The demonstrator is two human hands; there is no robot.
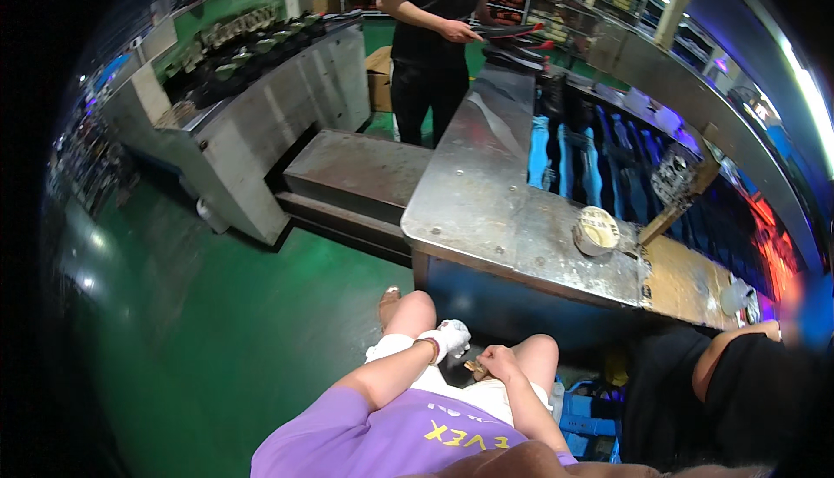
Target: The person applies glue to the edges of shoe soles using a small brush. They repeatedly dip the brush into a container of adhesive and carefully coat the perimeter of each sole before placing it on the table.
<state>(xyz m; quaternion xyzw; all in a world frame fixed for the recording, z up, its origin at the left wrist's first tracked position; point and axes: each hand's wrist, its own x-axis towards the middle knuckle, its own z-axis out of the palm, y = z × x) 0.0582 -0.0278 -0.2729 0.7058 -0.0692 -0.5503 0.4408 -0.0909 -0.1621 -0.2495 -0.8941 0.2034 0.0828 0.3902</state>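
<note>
My left hand [453, 339], in a white glove with a brown bracelet at the wrist, rests by my left knee with its fingers curled. Whether anything lies inside that curl is too small to make out. My bare right hand [498, 361] is closed over my lap, close to the right thigh. At its fingertips shows a small tan and yellowish piece [474, 366], whose kind I cannot tell. The two hands are a little apart.
In front stands a metal-topped workbench [469, 209] with a white tub [597, 231] on it. Blue and black shoe-sole-like pieces [565, 161] line the conveyor beside it. A co-worker [430, 43] holds dark, red-edged pieces. A blue crate [586, 417] sits at my right; another person [738, 391] is beside it.
</note>
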